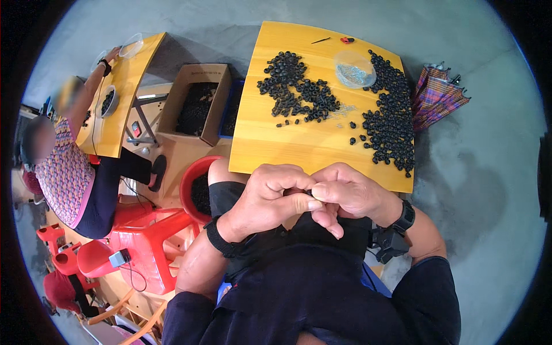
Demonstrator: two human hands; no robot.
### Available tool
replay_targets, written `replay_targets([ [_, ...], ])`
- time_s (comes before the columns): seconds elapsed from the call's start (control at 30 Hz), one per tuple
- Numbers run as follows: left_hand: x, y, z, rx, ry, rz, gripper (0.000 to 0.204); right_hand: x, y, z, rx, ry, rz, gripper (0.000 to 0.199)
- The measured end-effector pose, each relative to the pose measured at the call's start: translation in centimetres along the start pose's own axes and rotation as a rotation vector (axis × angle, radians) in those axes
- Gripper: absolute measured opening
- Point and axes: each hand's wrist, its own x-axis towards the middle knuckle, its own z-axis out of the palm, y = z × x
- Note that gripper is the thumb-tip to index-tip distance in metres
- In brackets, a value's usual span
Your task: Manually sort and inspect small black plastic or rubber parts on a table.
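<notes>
**Both hands pinch one small black part just below the table edge**

At the lower middle of the frame, the left hand (270, 198) and the right hand (348, 192) meet fingertip to fingertip in front of the person's dark shirt, just below the near edge of the yellow table (299, 144). Both are curled and pressed together: the left thumb and forefinger close on a small black part (310, 194), and the right thumb and forefinger close on it from the other side. Only a dark sliver of it shows between the thumbs, so its shape, its long axis and which way it points cannot be told; the line between the two pinches runs left to right across the frame.

Judging from the grip, the step in hand is fitting or working something into that one piece. The next move would call for a fine, steady pinch and a small push or twist between the thumbs, not a reach.

On the table above the hands lie two heaps of black rings: one heap (296, 92) at upper middle, a longer heap (391, 121) along the right side. Between them stands a clear bowl (355, 69) of small silvery metal bits. A folded plaid umbrella (437, 95) lies on the floor to the right. At the left, another person (69, 172) sits at a second yellow table (123, 109), beside a cardboard box (198, 103) of black parts, a red bucket (187, 187) and a red stool (152, 238).
</notes>
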Motion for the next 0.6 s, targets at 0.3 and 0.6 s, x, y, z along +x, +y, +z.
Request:
replay_targets([
  [0.3,-0.1,-0.2,-1.1,0.086,0.024,0.013,0.01,1.5,1.6,1.0,0.039,0.082,-0.114,0.032],
  [0.6,0.1,-2.9,-0.9,-0.06,-0.018,-0.166,0.015,2.1,4.1,0.1,0.226,0.174,-0.132,0.032],
])
